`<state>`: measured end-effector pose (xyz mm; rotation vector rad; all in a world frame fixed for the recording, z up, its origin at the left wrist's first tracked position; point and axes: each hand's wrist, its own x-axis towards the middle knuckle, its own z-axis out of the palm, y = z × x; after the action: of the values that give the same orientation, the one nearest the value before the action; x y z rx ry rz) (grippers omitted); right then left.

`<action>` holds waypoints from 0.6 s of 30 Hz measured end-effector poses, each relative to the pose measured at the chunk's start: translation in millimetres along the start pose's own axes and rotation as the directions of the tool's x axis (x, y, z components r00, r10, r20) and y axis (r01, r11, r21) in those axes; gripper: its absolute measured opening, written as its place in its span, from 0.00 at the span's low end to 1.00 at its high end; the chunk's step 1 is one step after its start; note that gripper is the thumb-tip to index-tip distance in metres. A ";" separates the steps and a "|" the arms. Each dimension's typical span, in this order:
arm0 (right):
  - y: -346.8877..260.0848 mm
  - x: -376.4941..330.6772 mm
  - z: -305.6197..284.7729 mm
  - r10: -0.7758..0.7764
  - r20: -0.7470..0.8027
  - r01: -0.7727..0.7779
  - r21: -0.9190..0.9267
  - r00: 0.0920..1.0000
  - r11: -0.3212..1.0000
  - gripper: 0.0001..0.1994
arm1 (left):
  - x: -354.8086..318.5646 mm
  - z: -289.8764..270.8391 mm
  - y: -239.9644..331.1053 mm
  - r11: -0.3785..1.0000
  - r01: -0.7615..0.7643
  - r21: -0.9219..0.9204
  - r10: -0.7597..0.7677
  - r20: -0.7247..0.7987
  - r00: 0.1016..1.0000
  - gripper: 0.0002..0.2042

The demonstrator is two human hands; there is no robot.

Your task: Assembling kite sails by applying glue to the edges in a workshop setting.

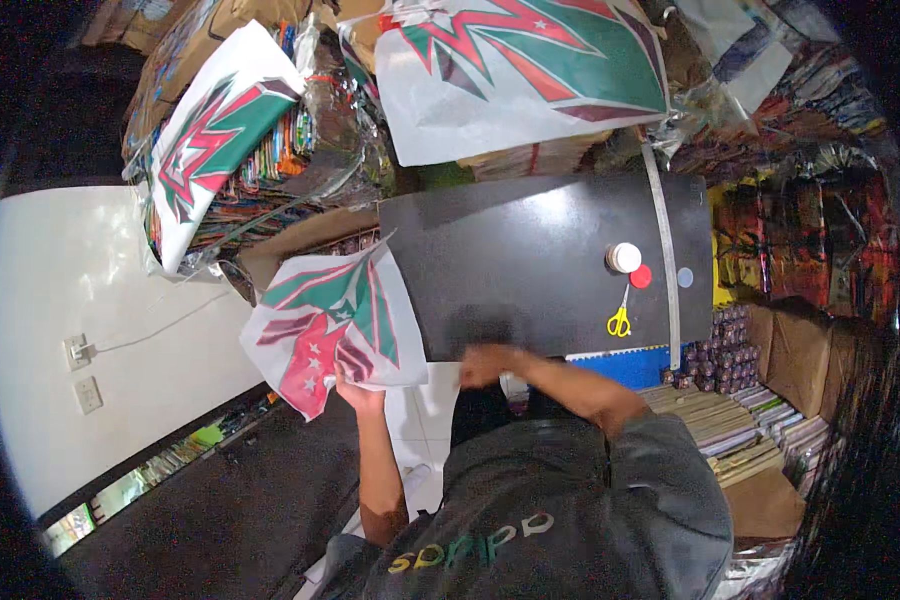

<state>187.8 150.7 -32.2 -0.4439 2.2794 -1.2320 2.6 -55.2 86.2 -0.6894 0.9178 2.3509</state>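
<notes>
The left hand is pinching the lower edge of a white sheet printed with red and green star shapes, its grip pressed together on the paper, and is holding it off the left edge of the black worktop. The right hand is resting blurred at the near edge of that worktop; whether its grip is spread or closed, I cannot tell. Yellow scissors are lying on the worktop toward its right side, beside a long metal ruler, with a white jar just above them.
</notes>
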 end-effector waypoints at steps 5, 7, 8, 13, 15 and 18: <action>27.8 -33.3 -79.4 -0.090 -0.665 -0.114 -0.257 0.742 0.960 0.14 | -19.2 -15.1 22.4 0.992 -0.053 -0.118 0.045 -0.068 0.997 0.26; 50.6 -55.2 -145.5 0.250 -0.922 -0.577 0.037 0.295 0.816 0.25 | -23.0 -19.2 23.4 0.994 -0.052 -0.091 0.047 -0.052 0.998 0.26; 77.2 -69.2 -164.5 0.223 -0.973 -0.790 0.091 0.059 0.606 0.32 | -19.4 -15.8 17.6 0.997 -0.034 -0.071 0.031 -0.046 0.998 0.26; 79.0 -10.2 -176.4 0.444 -0.892 -0.842 0.177 0.082 0.510 0.39 | -17.8 -14.4 7.2 0.998 -0.013 -0.060 0.008 -0.070 0.997 0.25; 37.3 43.0 -152.6 0.277 -0.861 -0.621 -0.057 0.428 0.782 0.39 | -21.3 -8.8 6.8 0.998 0.057 -0.026 -0.057 -0.006 0.998 0.24; -23.6 87.3 -89.2 -0.143 -0.733 -0.063 -0.246 0.665 0.967 0.23 | -20.6 -14.4 17.1 1.000 0.020 -0.017 -0.022 -0.087 0.996 0.24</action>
<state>66.3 154.6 4.6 -0.0449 3.1734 -1.3051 10.9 -82.2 97.5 -0.8098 0.9254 2.3277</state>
